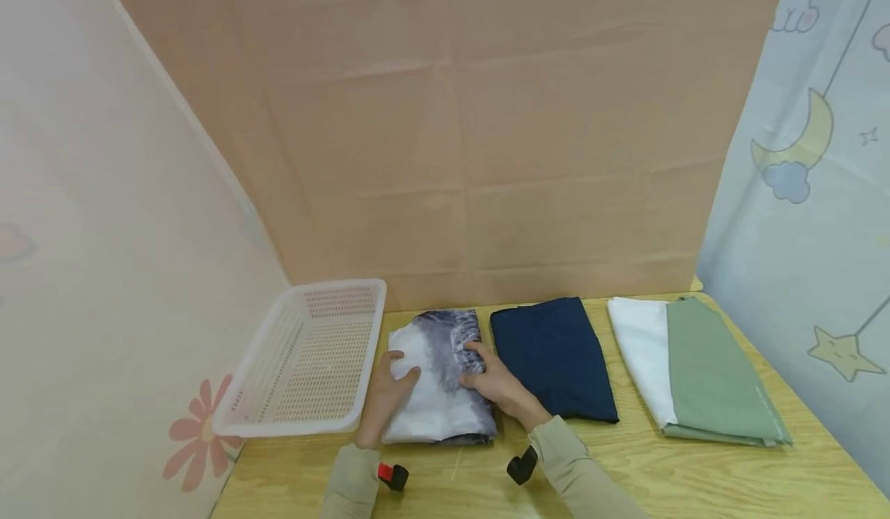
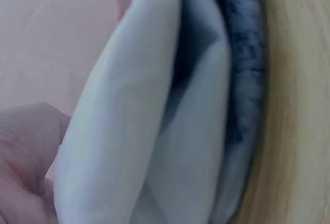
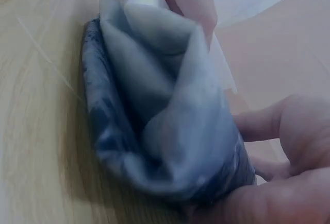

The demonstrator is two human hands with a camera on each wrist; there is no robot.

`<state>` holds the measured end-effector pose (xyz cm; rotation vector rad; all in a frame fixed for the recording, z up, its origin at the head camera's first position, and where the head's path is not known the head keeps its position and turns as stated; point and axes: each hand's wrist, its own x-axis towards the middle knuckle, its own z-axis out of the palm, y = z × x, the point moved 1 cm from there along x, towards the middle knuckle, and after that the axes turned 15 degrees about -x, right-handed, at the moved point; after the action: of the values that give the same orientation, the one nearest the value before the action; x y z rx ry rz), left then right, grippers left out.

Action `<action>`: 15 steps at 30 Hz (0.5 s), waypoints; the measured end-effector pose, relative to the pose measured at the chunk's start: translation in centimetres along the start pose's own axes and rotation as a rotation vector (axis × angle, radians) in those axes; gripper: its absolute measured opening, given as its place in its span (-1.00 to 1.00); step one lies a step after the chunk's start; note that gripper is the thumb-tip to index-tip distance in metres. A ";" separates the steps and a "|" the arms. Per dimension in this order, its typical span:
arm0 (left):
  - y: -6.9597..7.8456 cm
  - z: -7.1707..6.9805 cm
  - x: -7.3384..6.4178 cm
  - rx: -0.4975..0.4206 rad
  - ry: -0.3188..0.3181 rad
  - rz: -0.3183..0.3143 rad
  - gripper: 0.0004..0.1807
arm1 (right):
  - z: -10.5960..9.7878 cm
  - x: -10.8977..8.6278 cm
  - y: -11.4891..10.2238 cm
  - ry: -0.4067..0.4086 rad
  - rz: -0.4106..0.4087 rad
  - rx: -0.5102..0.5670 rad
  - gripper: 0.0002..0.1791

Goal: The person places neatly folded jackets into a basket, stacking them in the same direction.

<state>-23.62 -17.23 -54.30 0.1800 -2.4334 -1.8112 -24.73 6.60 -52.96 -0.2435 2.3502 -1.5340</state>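
On a table with a yellowish wood grain, a folded patterned cloth, printed in white and mottled grey, is set between a plastic basket and a folded navy cloth. Its upper surface is touched by both hands. The white part near the left edge is covered by the left hand; the darker, blotched part is touched by the right hand. In each case the grip is loose, with fingers spread and slightly bent, laid on the fabric from above.

In the wrist views, soft, rounded layers are seen at the folded end, with deep hollows formed between them and a dark, mottled layer lying lowest, against the wood.

The white basket is rectangular, its sloping walls and floor pierced by small slots. The navy cloth is folded into a flat, matte, slightly skewed block. Farther right, a folded white-and-green cloth is divided by a straight line between its two colours. The table is backed by a creased tan sheet.
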 end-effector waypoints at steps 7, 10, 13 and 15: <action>0.1 0.4 -0.3 -0.055 -0.042 -0.037 -0.41 | 0.2 -0.3 -0.4 0.034 -0.014 0.004 -0.15; 0.4 0.6 -0.4 -0.073 -0.039 -0.016 -0.41 | 0.1 -0.3 -0.6 0.033 -0.015 0.005 -0.14; 1.0 0.8 -0.5 -0.071 -0.056 0.009 -0.35 | -0.1 -0.4 -0.8 0.026 -0.012 0.003 -0.12; 1.4 0.9 -0.6 -0.065 -0.079 0.010 -0.29 | -0.2 -0.5 -1.0 0.024 -0.012 0.005 -0.10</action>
<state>-23.20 -15.86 -53.20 0.0931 -2.4182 -1.9250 -24.42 6.55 -51.90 -0.2398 2.3669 -1.5568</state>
